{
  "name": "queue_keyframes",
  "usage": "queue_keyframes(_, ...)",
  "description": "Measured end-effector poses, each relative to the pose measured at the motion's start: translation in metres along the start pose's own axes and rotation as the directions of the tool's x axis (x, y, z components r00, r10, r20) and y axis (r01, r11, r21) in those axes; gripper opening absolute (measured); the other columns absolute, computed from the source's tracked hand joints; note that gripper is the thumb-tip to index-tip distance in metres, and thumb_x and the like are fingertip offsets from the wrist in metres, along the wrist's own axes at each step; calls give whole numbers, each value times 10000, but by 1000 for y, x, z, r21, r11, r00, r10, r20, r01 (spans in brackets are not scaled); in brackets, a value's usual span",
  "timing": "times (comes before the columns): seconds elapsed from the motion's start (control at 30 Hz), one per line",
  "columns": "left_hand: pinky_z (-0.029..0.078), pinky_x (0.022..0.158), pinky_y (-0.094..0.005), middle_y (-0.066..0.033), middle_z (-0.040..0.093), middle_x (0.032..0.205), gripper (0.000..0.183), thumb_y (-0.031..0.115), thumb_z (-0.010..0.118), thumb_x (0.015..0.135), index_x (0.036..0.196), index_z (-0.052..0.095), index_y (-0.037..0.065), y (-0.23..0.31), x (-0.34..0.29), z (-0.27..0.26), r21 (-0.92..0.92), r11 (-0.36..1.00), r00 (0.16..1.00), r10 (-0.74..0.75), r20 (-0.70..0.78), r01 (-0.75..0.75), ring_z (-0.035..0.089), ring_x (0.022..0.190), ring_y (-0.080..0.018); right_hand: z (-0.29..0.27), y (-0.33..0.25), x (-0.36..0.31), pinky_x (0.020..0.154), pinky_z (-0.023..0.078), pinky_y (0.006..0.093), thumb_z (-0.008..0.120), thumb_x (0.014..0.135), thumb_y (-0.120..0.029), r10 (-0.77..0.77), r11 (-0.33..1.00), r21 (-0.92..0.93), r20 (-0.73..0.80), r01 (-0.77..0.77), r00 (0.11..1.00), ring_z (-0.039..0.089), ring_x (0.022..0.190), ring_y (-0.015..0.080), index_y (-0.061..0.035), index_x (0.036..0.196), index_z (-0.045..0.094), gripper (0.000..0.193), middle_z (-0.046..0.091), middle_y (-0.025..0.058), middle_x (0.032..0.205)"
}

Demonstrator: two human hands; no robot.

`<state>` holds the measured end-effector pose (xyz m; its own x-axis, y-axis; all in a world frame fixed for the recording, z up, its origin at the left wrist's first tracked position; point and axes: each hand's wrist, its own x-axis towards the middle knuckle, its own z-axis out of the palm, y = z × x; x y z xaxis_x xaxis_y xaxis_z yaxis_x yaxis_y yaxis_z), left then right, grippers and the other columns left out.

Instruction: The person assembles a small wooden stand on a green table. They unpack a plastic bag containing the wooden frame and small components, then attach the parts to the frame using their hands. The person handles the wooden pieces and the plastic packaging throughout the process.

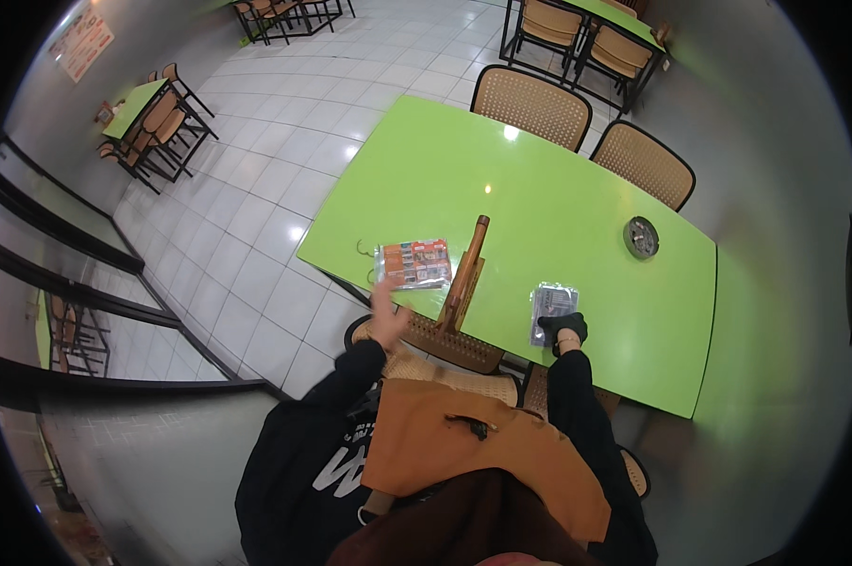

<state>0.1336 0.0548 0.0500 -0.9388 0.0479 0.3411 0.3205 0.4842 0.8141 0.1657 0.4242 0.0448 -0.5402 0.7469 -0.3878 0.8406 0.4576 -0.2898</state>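
My left hand (386, 321), bare and slightly blurred, hovers at the near left edge of the green table (525, 189), fingers apart and holding nothing. Just beyond its fingertips lies a colourful laminated menu (413, 264) with orange panels and metal rings at its left side. In a black glove, my right hand (564, 330) is closed at the lower right of a stack of grey printed sheets in clear plastic (550, 304); its fingers are partly hidden. Between the hands stands a brown wooden holder (464, 283), tilted in this view.
A round dark ashtray (641, 238) sits on the table's right side. Two woven-back chairs (533, 102) line the far edge, and another chair (454, 349) stands at the near edge. Glass panels with dark frames (77, 292) run along the left, beside white floor tiles (256, 170).
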Motion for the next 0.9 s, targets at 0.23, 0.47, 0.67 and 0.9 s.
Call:
queue_keyframes(0.23,403,903,-400,-218,384,1209,437,73,569,799,1198,405,-3,72,-1,69,33,983,917,154,369,-178,451,1069,-392,10,25,12,814,442,401,752,634,-255,32,912,410,-50,-8,998,538,983,283,-42,1130,470,609,562,152,1038)
queue_keyframes(0.47,459,777,-401,-189,431,1118,341,34,560,778,1084,416,-13,52,94,136,69,992,940,75,333,-104,509,966,-377,-4,61,-2,767,443,365,657,731,-81,-258,531,846,100,55,961,563,833,221,3,1047,506,361,599,101,951)
queue_keyframes(0.67,431,788,-428,-177,481,1052,355,92,611,737,1050,466,6,41,105,88,131,986,994,98,39,-102,502,962,-377,14,60,-24,756,455,321,649,752,-50,-361,533,846,219,7,906,573,838,204,-10,1109,505,388,603,90,982)
queue_keyframes(0.9,422,759,-438,-132,493,969,295,159,639,719,974,539,51,-48,51,-26,502,827,961,-153,-231,253,507,913,-329,45,-34,-57,734,467,307,681,722,-61,-565,646,729,256,227,784,574,808,170,-1,1082,544,389,621,82,955)
